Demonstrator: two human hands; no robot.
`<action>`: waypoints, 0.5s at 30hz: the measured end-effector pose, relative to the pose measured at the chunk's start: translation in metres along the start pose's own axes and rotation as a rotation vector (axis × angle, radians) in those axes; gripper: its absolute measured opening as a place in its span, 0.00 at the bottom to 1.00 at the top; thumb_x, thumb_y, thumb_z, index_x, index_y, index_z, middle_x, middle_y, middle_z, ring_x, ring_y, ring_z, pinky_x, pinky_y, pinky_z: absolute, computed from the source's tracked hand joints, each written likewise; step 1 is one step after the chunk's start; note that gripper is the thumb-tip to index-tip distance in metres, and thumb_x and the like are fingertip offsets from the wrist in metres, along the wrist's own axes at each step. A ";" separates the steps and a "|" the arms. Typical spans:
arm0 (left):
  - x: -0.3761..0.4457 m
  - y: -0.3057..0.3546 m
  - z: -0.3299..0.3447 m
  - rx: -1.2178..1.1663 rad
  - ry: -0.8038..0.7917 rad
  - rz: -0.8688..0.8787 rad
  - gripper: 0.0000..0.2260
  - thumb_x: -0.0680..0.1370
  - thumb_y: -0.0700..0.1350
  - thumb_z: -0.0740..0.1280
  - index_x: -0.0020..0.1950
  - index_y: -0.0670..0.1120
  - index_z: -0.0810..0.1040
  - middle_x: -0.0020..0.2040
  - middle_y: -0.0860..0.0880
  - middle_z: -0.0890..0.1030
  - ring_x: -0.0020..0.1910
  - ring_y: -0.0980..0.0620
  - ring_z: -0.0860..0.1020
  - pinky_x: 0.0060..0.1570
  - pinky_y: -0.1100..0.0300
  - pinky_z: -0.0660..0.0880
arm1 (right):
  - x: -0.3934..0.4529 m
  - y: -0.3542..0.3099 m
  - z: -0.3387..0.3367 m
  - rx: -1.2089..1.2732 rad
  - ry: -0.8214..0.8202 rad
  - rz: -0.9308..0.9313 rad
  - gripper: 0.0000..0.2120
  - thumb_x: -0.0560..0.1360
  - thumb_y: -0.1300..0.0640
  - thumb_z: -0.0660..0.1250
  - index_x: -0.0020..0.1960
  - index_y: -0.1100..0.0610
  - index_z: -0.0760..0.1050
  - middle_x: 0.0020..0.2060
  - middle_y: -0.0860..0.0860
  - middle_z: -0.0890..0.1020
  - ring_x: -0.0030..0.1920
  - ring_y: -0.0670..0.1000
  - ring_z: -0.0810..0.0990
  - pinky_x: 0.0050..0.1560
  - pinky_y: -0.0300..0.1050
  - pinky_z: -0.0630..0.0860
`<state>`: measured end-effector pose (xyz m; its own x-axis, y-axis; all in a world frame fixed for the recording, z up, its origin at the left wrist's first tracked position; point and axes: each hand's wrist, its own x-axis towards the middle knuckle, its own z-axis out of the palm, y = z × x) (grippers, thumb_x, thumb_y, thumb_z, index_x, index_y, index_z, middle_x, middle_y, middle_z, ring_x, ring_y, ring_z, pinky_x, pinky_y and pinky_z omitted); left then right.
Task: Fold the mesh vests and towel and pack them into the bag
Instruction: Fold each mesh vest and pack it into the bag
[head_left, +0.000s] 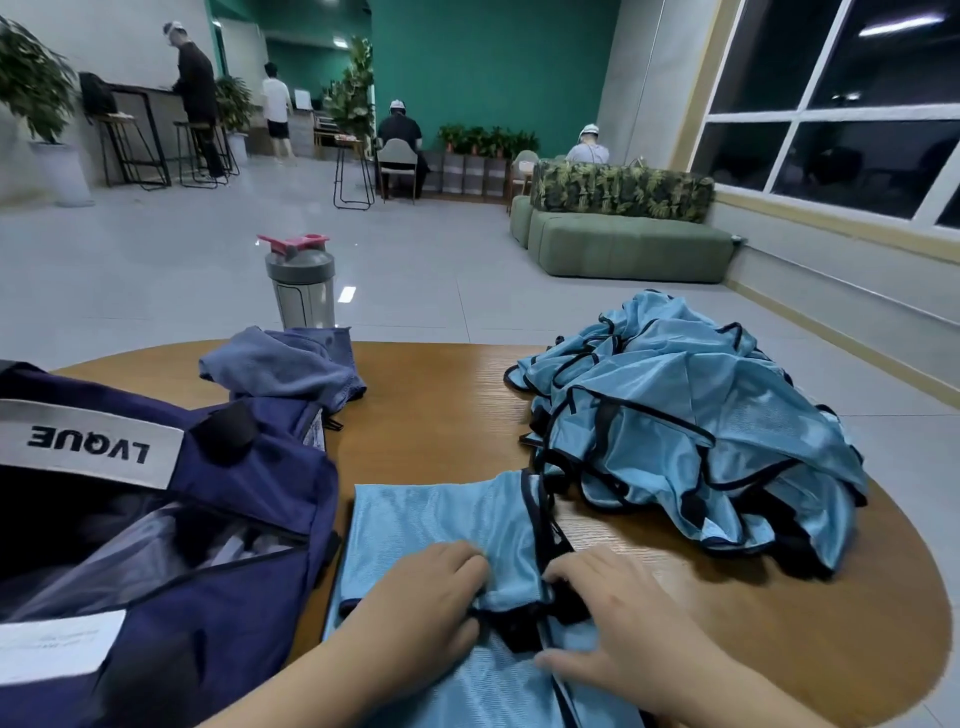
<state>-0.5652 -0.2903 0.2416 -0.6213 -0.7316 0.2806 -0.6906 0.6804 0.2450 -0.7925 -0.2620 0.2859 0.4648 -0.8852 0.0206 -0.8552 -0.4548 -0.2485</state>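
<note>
Pinching the vest (441, 525) at its near end was where both hands sat. Left hand (421, 597) had its fingers curled into a bunched fold of the light blue mesh; right hand (618, 608) had fingertips tucked at the black trim and thumb laid on the cloth nearer me. So neither grip was released: both were grasping the same vest, close together, almost touching across the gathered bit.

Key relation: the vest's long axis ran from the near edge of the bench (441, 415) away toward its middle, flat and mostly smoothed on the far half. Both grips sat on the near half, so my read was the fold would go along that axis, near end carried over the far end.

Bag (208, 519) lay at the left edge of the bench, mouth unzipped and facing me, its side touching the vest's left edge. Left hand was nearer to it, so it was likely the one to load.

Pile of unfolded vests (691, 431) sat at the right edge, just beside the flat vest's far right corner; right hand nearer. Towel (285, 364) lay crumpled at the far left, resting partly on the bag. Shaker bottle (301, 280) stood behind the towel at the far edge.
</note>
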 end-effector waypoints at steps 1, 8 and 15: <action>-0.001 0.000 0.002 0.003 0.021 -0.001 0.09 0.67 0.48 0.57 0.46 0.53 0.63 0.49 0.52 0.78 0.46 0.50 0.78 0.42 0.59 0.76 | 0.001 -0.004 0.003 -0.008 -0.010 0.051 0.28 0.70 0.33 0.64 0.64 0.44 0.62 0.53 0.36 0.63 0.54 0.38 0.58 0.58 0.35 0.55; -0.006 -0.001 0.011 -0.028 0.050 -0.066 0.07 0.71 0.52 0.58 0.45 0.55 0.62 0.50 0.52 0.78 0.49 0.50 0.78 0.46 0.59 0.70 | 0.010 -0.026 0.019 -0.051 0.153 0.150 0.26 0.70 0.35 0.60 0.60 0.48 0.61 0.53 0.42 0.70 0.56 0.45 0.68 0.67 0.41 0.52; -0.003 0.001 0.006 -0.244 0.036 -0.260 0.13 0.73 0.50 0.54 0.55 0.51 0.69 0.62 0.57 0.75 0.62 0.55 0.72 0.58 0.63 0.66 | -0.001 -0.005 0.013 0.400 0.299 0.195 0.11 0.76 0.59 0.64 0.47 0.42 0.69 0.41 0.40 0.78 0.46 0.38 0.75 0.46 0.28 0.68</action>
<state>-0.5659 -0.2877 0.2354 -0.4197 -0.8827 0.2114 -0.7128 0.4647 0.5254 -0.7854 -0.2578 0.2749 0.1706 -0.9652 0.1980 -0.7377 -0.2583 -0.6238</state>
